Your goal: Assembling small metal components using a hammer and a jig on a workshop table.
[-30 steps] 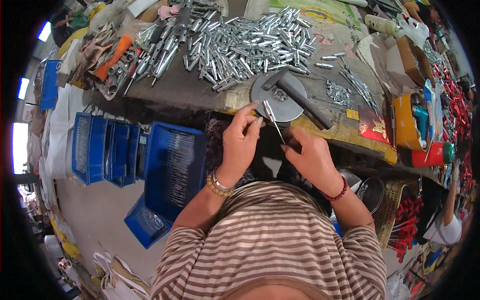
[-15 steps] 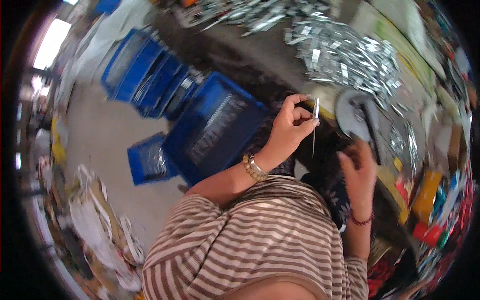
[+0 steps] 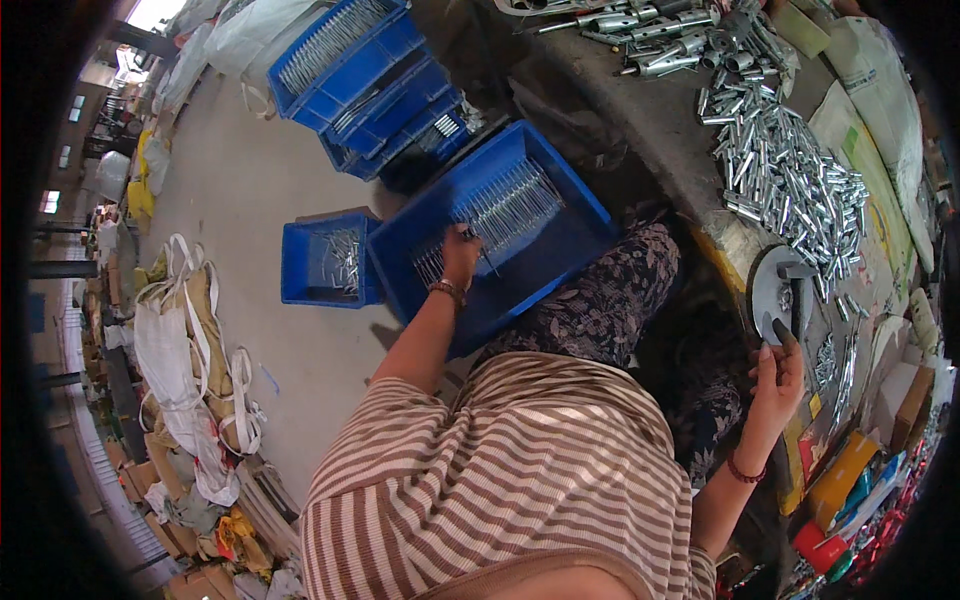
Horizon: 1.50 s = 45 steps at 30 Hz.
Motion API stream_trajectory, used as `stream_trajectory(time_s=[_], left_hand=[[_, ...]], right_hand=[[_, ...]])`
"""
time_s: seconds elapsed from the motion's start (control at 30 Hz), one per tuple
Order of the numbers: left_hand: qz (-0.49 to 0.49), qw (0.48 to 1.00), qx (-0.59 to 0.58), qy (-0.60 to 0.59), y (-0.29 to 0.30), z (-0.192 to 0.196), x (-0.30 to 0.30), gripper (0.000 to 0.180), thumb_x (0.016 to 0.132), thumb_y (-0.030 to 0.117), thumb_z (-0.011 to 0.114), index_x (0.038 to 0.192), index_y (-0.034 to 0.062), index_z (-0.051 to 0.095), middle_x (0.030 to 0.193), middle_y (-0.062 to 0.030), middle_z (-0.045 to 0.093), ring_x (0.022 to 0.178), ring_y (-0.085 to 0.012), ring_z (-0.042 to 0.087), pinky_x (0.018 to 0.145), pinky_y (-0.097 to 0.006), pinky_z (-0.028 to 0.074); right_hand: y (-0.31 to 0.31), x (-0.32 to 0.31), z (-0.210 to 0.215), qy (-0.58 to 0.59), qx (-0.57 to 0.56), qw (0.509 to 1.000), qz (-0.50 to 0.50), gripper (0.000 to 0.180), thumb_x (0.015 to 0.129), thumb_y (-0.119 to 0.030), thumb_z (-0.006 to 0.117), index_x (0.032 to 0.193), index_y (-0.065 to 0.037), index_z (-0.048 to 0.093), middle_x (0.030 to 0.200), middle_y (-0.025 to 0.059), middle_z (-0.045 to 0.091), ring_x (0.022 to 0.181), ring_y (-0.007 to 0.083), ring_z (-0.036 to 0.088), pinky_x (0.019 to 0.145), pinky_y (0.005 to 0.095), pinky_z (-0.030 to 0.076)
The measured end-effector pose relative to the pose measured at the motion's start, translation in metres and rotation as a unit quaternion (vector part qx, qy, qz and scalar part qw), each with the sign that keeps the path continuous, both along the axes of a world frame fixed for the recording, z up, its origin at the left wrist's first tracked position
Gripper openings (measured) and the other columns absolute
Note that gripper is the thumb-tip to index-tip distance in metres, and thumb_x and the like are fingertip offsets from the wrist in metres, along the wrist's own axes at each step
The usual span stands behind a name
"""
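My left hand [image 3: 461, 258] is down in a large blue plastic bin [image 3: 575, 240], closed on a slim metal rod [image 3: 490, 262] that sticks out past the fingers. Rows of similar thin rods with shiny metal sleeves [image 3: 510, 207] lie side by side in this bin. On the right, my right hand [image 3: 778, 380] is raised with thumb and forefinger apart, just below a round grey disc [image 3: 768, 290] with a black lever [image 3: 797, 305]. Its forefinger is by the lever's lower end; whether they touch is unclear. No object shows in that hand.
A heap of short metal tubes [image 3: 790, 180] covers the bench beyond the disc, with larger metal cylinders [image 3: 670, 45] farther back. Stacked blue bins [image 3: 375, 100] stand at the far left. A smaller blue bin [image 3: 300, 265] holds loose metal parts. White sacks [image 3: 175, 360] lie on the floor.
My left hand has moved left and down from in front of me into the large bin, with the metal rod. My right hand has shifted right, nearer the bench. The view has turned.
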State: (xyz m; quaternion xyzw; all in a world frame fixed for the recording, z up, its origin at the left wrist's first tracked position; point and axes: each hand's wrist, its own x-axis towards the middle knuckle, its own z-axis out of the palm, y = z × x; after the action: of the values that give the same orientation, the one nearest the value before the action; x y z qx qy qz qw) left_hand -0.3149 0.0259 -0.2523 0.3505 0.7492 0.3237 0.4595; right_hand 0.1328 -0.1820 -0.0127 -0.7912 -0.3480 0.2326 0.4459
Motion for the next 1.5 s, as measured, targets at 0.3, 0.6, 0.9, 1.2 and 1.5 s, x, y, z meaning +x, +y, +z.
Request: stream_trajectory(time_s=[0.3, 0.6, 0.9, 1.2, 1.5], left_hand=[[0.072, 0.991, -0.067, 0.088, 0.079, -0.145, -0.172, 0.042, 0.093, 0.014, 0.071, 0.130, 0.0028, 0.056, 0.109, -0.0190, 0.072, 0.096, -0.0320, 0.070, 0.085, -0.044, 0.055], [-0.071, 0.960, 0.158, 0.221, 0.043, -0.023, 0.002, 0.044, 0.093, 0.028, 0.075, 0.128, 0.0045, 0.061, 0.111, -0.0185, 0.073, 0.098, -0.0369, 0.071, 0.087, -0.045, 0.054], [-0.343, 0.826, 0.448, -0.003, 0.042, 0.223, 0.203, 0.013, 0.098, 0.011, 0.072, 0.109, 0.0039, 0.071, 0.097, -0.0024, 0.064, 0.079, -0.0101, 0.056, 0.073, -0.028, 0.049], [-0.537, 0.663, 0.477, 0.210, 0.057, 0.250, 0.286, 0.025, 0.089, 0.009, 0.073, 0.113, 0.0082, 0.068, 0.110, -0.0089, 0.067, 0.104, -0.0317, 0.064, 0.089, -0.043, 0.052], [-0.517, 0.795, 0.315, -0.030, 0.041, 0.261, 0.301, 0.020, 0.100, 0.008, 0.065, 0.120, 0.0034, 0.065, 0.100, -0.0005, 0.061, 0.082, -0.0099, 0.055, 0.073, -0.026, 0.049]], right_hand=[[0.009, 0.005, -0.016, 0.065, 0.057, 0.995, 0.051, 0.033, 0.100, -0.007, 0.068, 0.131, 0.000, 0.067, 0.096, 0.0008, 0.068, 0.076, 0.0047, 0.056, 0.066, 0.0210, 0.046], [0.003, -0.015, 0.004, 0.008, 0.038, 0.999, 0.003, 0.023, 0.095, -0.005, 0.072, 0.117, 0.001, 0.070, 0.088, 0.0012, 0.067, 0.076, 0.0071, 0.058, 0.069, 0.0243, 0.049], [0.002, -0.017, 0.012, -0.133, 0.074, 0.988, 0.027, 0.021, 0.090, -0.007, 0.074, 0.109, 0.000, 0.072, 0.094, 0.0166, 0.073, 0.083, 0.0314, 0.072, 0.075, 0.0364, 0.056], [-0.032, -0.007, 0.028, -0.144, 0.121, 0.981, 0.049, 0.018, 0.090, -0.010, 0.074, 0.104, -0.001, 0.069, 0.094, 0.0172, 0.069, 0.085, 0.0381, 0.068, 0.072, 0.0421, 0.054], [-0.070, 0.105, 0.036, -0.352, 0.036, 0.923, -0.150, 0.020, 0.086, -0.008, 0.073, 0.106, -0.004, 0.069, 0.098, 0.0158, 0.068, 0.088, 0.0368, 0.069, 0.073, 0.0439, 0.056]])
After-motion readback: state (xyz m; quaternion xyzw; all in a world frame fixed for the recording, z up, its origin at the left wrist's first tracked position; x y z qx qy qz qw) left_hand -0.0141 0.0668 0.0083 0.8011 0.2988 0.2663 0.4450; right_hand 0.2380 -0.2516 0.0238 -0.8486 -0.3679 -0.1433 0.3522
